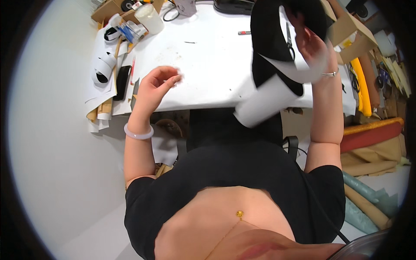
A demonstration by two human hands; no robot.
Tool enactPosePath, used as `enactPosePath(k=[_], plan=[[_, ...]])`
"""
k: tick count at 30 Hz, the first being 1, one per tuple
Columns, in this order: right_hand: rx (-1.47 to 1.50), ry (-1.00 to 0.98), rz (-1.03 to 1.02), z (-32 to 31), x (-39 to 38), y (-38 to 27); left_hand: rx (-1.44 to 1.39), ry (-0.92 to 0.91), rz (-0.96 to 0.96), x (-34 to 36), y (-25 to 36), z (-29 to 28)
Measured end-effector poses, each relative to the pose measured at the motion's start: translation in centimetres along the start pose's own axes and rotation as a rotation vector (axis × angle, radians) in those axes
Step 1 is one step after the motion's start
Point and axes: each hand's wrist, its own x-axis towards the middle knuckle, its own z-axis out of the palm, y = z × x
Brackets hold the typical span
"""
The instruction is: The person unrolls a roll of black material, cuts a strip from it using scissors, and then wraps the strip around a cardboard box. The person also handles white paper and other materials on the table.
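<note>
A wide, long strip (266,39), black on one face and white on the other, hangs in loops above the right part of the table. My right hand (311,45) is closed on it, its fingers partly hidden among the loops. The strip's white end (266,102) curls down past the table's front edge, blurred by motion. My left hand (157,84) is raised over the front left of the table, thumb and forefinger pinched together. Its fingertips are smeared, and whatever may be between them is too small to name.
Scissors (289,41) and a small red-handled tool (244,33) lie on the white table (203,65). At left are a black phone-like slab (122,83), white-and-black curled strips (104,67) and a white roll (149,19). A cardboard box (357,39) stands at right, above rolled materials (368,160).
</note>
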Motion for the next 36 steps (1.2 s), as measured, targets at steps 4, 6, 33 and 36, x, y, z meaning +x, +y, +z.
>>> enactPosePath(k=[4,6,33,36], plan=[[-0.54,0.26,-0.081,7.8,-1.4,8.4,0.374,0.204,0.5,-2.7,3.7,6.6],[-0.53,0.185,-0.041,10.5,-2.0,11.7,0.375,0.354,0.778,-1.6,4.0,9.1],[-2.341,-0.095,-0.135,3.3,-12.9,26.2,0.018,0.841,1.041,-20.4,18.4,0.4],[-2.281,-0.134,-0.316,4.3,-12.4,25.8,-0.041,0.817,1.069,-21.6,18.7,0.0]])
